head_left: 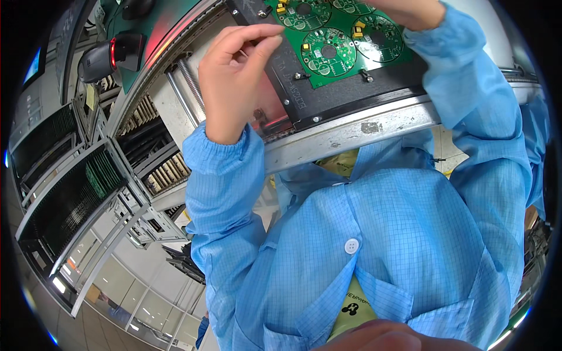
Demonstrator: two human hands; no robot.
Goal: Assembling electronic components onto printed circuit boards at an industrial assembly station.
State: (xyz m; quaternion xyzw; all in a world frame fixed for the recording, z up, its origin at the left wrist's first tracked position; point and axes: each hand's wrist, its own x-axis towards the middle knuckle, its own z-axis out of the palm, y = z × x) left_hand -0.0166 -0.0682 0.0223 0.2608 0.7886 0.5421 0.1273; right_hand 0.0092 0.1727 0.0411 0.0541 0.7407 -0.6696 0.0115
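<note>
Small yellowish label (90, 97) by the scanner at upper left; bluish screen (33, 65) at far left edge.

Black handheld scanner (108, 57) upper left, dark slotted racks (70, 199) below it.

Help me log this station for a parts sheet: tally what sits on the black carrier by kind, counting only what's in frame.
Green circuit panel: 1
Round board outlines visible on it, some cut by the picture's edge: 4
Yellow components on the panel: 3
Black carrier tray: 1
Hands at the carrier: 2, left hand and right hand
Total: 11
</note>
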